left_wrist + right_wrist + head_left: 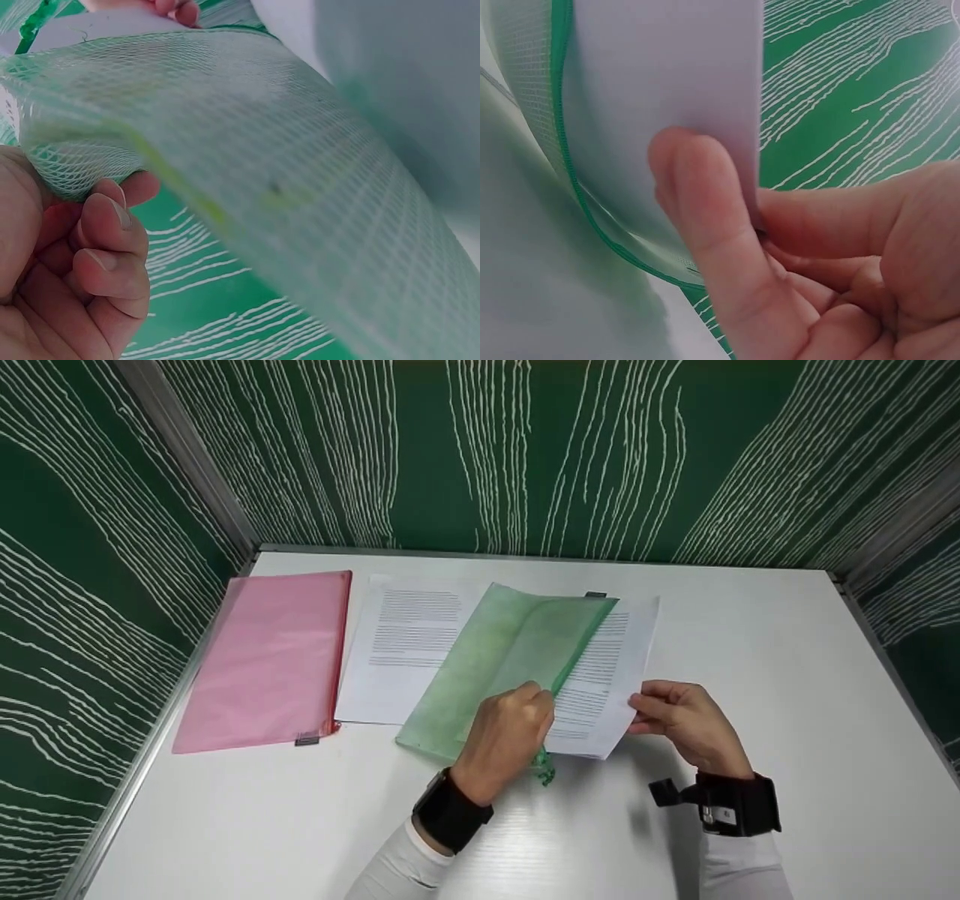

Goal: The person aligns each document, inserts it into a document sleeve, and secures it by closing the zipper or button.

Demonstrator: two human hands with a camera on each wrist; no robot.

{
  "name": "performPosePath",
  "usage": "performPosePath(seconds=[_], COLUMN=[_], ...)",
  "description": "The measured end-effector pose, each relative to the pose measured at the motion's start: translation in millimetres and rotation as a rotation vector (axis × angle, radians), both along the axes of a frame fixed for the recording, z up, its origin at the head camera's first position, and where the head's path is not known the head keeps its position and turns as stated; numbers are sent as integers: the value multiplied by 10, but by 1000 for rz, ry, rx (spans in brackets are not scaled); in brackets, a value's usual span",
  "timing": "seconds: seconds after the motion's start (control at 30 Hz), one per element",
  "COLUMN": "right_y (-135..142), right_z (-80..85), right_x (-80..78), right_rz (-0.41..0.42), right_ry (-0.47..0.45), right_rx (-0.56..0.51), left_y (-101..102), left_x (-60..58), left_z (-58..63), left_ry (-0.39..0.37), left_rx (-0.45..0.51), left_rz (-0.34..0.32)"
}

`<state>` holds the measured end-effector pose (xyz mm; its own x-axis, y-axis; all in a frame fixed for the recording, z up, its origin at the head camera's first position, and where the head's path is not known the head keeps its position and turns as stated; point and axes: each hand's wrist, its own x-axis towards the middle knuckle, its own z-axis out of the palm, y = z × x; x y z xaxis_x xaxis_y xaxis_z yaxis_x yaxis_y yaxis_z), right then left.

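Note:
A green mesh zipper pouch (491, 660) lies slanted in the middle of the table. My left hand (506, 735) grips its edge near the lower end of the opening, and in the left wrist view the fingers (112, 262) curl at the mesh (247, 150). Printed sheets (600, 682) stand partly inside the pouch, their right part sticking out of the opening. My right hand (686, 720) pinches the outer edge of these sheets. The right wrist view shows the paper (660, 75) between thumb and fingers, with the green zipper edge (566, 150) beside it.
A pink zipper pouch (270, 660) lies flat at the left of the white table (787, 660). Another printed sheet (405, 637) lies between the two pouches, partly under the green one. Dark green panels with white lines (555, 457) stand behind and at the sides.

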<state>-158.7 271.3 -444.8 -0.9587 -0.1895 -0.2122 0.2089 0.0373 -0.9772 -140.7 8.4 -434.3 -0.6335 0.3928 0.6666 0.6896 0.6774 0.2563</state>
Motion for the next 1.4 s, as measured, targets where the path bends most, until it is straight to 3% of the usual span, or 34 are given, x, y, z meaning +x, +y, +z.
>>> performPosePath(seconds=[0.67, 1.03, 1.4], right_y=[-55, -100, -162], right_z=[-71, -122, -165], right_x=[-29, -47, -65], right_rz=[-43, 3, 19], right_ry=[-32, -24, -34], right_rx=[30, 65, 86], left_y=[10, 16, 33], left_x=[8, 32, 47], left_z=[13, 23, 20], left_ry=[24, 13, 48], left_rx=[3, -9, -16], left_rz=[-29, -62, -68])
